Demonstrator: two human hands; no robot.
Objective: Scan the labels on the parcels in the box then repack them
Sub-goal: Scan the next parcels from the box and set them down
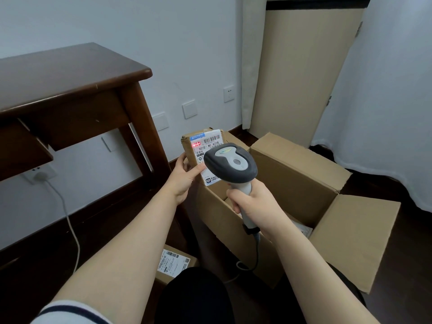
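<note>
My left hand [184,176] holds a small cardboard parcel [189,146] upright above the left edge of a large open cardboard box [304,183]. A white shipping label [209,143] faces me, with a red scan light on its left part. My right hand [252,204] grips the handle of a grey and white barcode scanner [230,163], whose head points at the label and covers its lower right. Another labelled parcel [174,263] lies on the dark floor near my knee. Inside the box, a wrapped item [304,228] shows partly behind my right wrist.
A dark wooden desk [70,90] stands at the left against the white wall. A white cable [67,220] runs from a wall socket down to the floor. The scanner's cord [256,256] hangs in front of the box. A door and white curtains stand behind.
</note>
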